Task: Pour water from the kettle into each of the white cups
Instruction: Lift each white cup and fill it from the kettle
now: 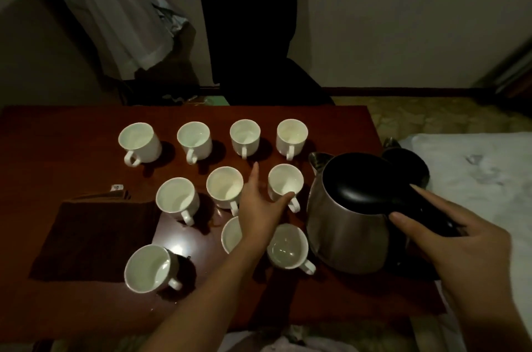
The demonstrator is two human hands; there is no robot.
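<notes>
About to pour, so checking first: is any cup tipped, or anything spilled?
All white ceramic cups stand upright. A few small droplets dot the reddish-brown wooden table near its front edge. Nothing else stands out.

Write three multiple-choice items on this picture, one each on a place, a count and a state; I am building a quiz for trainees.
1. Where does the kettle stand?
A. right of the cups
B. left of the cups
C. behind the cups

2. How many white cups are on the table?
A. six
B. ten
C. fourteen

3. The left hand is:
A. open, fingers spread above the cups
B. shut on a cup's handle
C. out of view

Answers:
1 A: the kettle sits near the table's right edge.
2 B: four at the back, three in the middle and three in front, one partly hidden by the left hand.
3 A: its fingers are spread and hold nothing.
</notes>
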